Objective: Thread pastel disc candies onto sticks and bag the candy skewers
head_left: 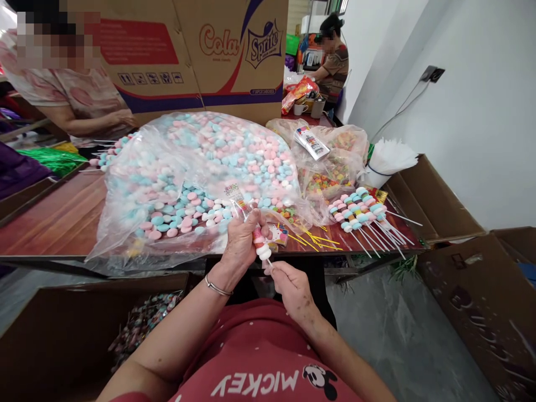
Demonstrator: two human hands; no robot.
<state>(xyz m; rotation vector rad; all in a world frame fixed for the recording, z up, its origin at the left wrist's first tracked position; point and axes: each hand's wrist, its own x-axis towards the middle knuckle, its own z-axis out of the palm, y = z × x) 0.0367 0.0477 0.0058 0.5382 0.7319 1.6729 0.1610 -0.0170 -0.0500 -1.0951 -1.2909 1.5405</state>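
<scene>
My left hand point(240, 240) is wrapped round the upper part of a candy skewer point(263, 249), with a printed clear wrapper point(237, 201) sticking up above its fingers. Pink and white candies show below the thumb. My right hand point(291, 282) pinches the white stick at the skewer's lower end. Just behind the hands lies a large clear bag point(138, 162) full of pink, blue and white candies. Several yellow ties point(314, 240) are spread on the table edge to the right. Farther right sits a pile of finished-looking candy skewers point(358, 209) with white sticks.
Bags of ring candies point(329, 181) carry a stack of printed wrappers point(312, 143). White sticks stand in a tub point(377, 174). A big carton point(192, 56) rises behind; a box of skewers point(146, 324) is below left. Two people sit at the back.
</scene>
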